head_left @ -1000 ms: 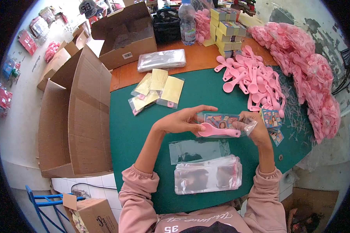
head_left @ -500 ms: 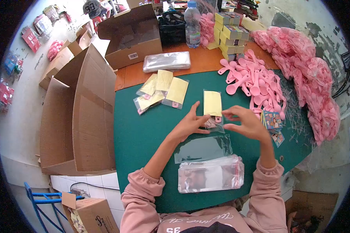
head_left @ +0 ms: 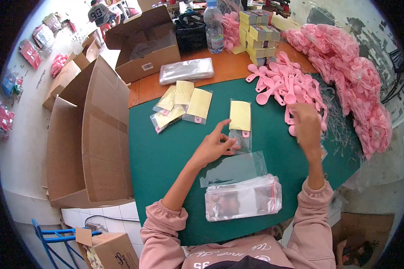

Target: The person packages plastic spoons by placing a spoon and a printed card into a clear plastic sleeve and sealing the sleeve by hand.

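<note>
My left hand (head_left: 212, 147) has its index finger stretched along the left edge of a clear bag. Its thumb is apart and lies over the bag's lower part. Inside that bag are a yellow card (head_left: 240, 115) and a pink spoon (head_left: 245, 134), whose handle end shows below the card. Beside the pile of pink spoons (head_left: 291, 87) is my right hand (head_left: 307, 127), smeared by motion, its fingertips hidden. Small printed cards (head_left: 323, 153) peek out behind its wrist. Nearer me, a single clear bag (head_left: 233, 168) lies above a stack of clear bags (head_left: 243, 199).
Several filled packets (head_left: 198, 104) lie at the back left. Behind them sits another stack of clear bags (head_left: 186, 71). A water bottle (head_left: 214, 29), stacked yellow-edged cards (head_left: 260, 40) and bagged pink spoons (head_left: 345, 67) line the back and right. A large cardboard box (head_left: 105, 134) stands left.
My right hand has left the packet and moved right and up to the spoon pile. My left hand stays at the packet. The whole view has shifted slightly.
</note>
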Motion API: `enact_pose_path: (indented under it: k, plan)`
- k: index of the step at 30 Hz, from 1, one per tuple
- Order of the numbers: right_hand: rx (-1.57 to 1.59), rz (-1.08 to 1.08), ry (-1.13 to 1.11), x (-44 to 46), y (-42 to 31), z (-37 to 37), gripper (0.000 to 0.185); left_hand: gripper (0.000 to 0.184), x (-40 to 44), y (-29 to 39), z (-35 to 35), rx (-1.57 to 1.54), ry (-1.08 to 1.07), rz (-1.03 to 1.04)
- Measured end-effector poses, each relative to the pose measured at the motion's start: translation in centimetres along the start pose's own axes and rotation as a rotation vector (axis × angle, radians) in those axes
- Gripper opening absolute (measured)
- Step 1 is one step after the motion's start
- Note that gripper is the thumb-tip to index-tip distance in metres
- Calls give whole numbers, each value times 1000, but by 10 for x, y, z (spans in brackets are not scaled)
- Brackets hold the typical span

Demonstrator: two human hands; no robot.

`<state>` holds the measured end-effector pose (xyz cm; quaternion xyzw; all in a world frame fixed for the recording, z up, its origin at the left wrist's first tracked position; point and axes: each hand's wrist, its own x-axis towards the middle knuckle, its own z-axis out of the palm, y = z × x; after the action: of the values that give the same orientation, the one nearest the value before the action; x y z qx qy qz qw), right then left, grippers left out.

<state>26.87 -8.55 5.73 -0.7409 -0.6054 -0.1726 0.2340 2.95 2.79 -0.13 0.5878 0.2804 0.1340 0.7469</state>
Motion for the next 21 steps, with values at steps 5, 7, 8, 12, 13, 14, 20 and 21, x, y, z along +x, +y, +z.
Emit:
enact_pose_path:
  k: [5, 7, 8, 12, 13, 14, 20, 21]
  plan:
    - [636, -16, -344, -23, -75, 30, 14, 51, -16, 3, -1, 31, -69, -102]
    - [631, -110, -440, -34, -92, 38, 13, 51, -18, 4, -2, 37, -55, -88]
    - [632, -107, -444, -35, -96, 41, 13, 51, -19, 2, -1, 40, -45, -75]
    - [464, -164, -356, -37, -98, 47, 15, 52, -18, 2, -2, 28, -23, -89]
    - [475, -157, -363, -36, -98, 47, 16, 53, -19, 5, -2, -7, -43, -118]
    - [473, -158, -361, -35, -98, 46, 16, 53, -18, 7, -2, -41, -63, -147]
    - [386, -276, -305, -35, -98, 50, 14, 55, -8, -7, -1, -144, -2, -81]
    - [396, -302, -300, -36, -98, 52, 13, 55, -7, -8, 0, -143, -3, -80]
